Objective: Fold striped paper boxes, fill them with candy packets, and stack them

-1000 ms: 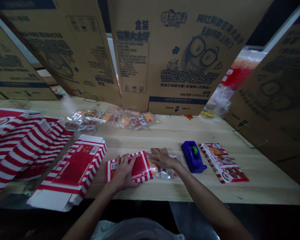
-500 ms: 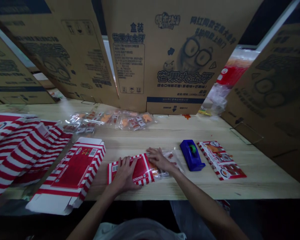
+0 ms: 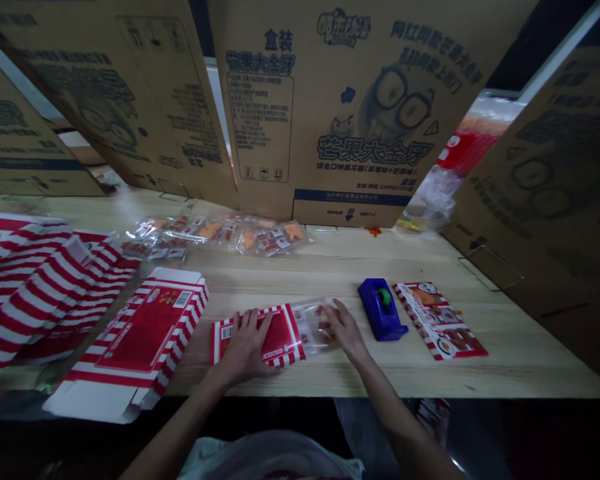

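Observation:
A flat red card box (image 3: 289,330) with red-and-white striped edges lies on the table in front of me. My left hand (image 3: 246,350) lies over its left part, fingers on top and thumb along the near side, holding it down. Out of the box's right end sticks a clear plastic bag (image 3: 309,325) with small packed pieces in it. My right hand (image 3: 346,328) grips the bag at its right end, fingers bent over the plastic. What part of the bag lies inside the box is hidden.
A blue tape dispenser (image 3: 383,312) and a flat printed card (image 3: 437,323) lie to the right. Left are a larger striped box (image 3: 140,327) and stacked striped cartons (image 3: 45,287). Filled clear bags (image 3: 267,238) lie behind, before tall cardboard cartons (image 3: 330,120).
My right hand has moved right, from beside the box opening to the bag's far end. Orange pieces seen at the opening no longer show. My left hand stays on the box.

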Available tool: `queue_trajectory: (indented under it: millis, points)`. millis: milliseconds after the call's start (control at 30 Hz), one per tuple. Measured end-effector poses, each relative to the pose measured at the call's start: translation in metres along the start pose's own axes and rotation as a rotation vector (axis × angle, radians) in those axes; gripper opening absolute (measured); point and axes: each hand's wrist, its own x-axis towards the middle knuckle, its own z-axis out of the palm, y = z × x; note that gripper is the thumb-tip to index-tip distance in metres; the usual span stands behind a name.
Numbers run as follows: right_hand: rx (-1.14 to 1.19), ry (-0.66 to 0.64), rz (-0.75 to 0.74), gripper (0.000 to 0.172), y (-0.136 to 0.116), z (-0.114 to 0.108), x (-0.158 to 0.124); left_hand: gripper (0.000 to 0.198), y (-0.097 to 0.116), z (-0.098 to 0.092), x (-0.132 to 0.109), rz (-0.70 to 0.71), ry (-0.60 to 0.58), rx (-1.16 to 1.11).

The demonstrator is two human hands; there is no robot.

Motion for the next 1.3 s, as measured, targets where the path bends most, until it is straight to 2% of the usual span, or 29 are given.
queue_trajectory:
  millis: [133, 200, 267, 333, 433, 467, 500, 567, 633, 733, 800, 900, 1000, 1133, 1300]
  points:
    - [0.192, -0.272, -0.097, 0.058, -0.015, 0.056, -0.016, 0.117, -0.001, 0.002, -0.001, -0.018, 0.014, 0.016]
    - [0.264, -0.329, -0.092, 0.058, -0.021, 0.066, -0.019, 0.116, -0.003, 0.001, -0.002, -0.039, 0.036, 0.017]
    - [0.312, -0.341, -0.044, 0.059, -0.025, 0.065, -0.019, 0.115, -0.004, -0.001, -0.003, -0.049, 0.062, 0.006]
    - [0.322, -0.241, -0.058, 0.056, -0.025, 0.058, -0.02, 0.112, -0.003, -0.006, -0.002, -0.078, 0.1, -0.005]
    - [0.267, 0.098, -0.196, 0.042, -0.022, 0.053, -0.029, 0.11, 0.004, -0.016, -0.001, -0.251, 0.204, 0.001]
    - [0.269, 0.175, -0.229, 0.04, -0.02, 0.055, -0.033, 0.111, 0.008, -0.019, -0.001, -0.324, 0.244, 0.003]
    - [0.295, 0.202, -0.238, 0.04, -0.018, 0.058, -0.038, 0.113, 0.012, -0.022, -0.001, -0.385, 0.28, -0.003]
    - [0.402, 0.143, -0.203, 0.045, -0.014, 0.067, -0.044, 0.113, 0.021, -0.025, -0.004, -0.446, 0.327, -0.055]
    - [0.494, 0.103, -0.158, 0.046, -0.012, 0.073, -0.046, 0.107, 0.025, -0.024, -0.009, -0.412, 0.317, -0.183]
    - [0.561, 0.108, -0.107, 0.043, -0.015, 0.07, -0.043, 0.081, 0.021, -0.017, -0.016, -0.293, 0.266, -0.533]
    - [0.597, 0.005, -0.074, 0.045, -0.02, 0.063, -0.043, 0.07, 0.014, -0.014, -0.019, -0.238, 0.248, -0.828]
    - [0.592, -0.149, -0.066, 0.052, -0.022, 0.053, -0.049, 0.071, 0.009, -0.011, -0.026, -0.201, 0.226, -1.224]
    - [0.492, -0.174, -0.116, 0.05, -0.015, 0.05, -0.062, 0.074, 0.011, -0.009, -0.037, -0.223, 0.142, -1.502]
    - [0.259, -0.201, -0.186, 0.039, -0.005, 0.046, -0.076, 0.07, 0.012, -0.008, -0.052, -0.252, 0.033, -1.71]
    - [0.065, -0.176, -0.293, 0.025, -0.007, 0.046, -0.074, 0.051, 0.011, -0.013, -0.053, -0.264, -0.002, -1.716]
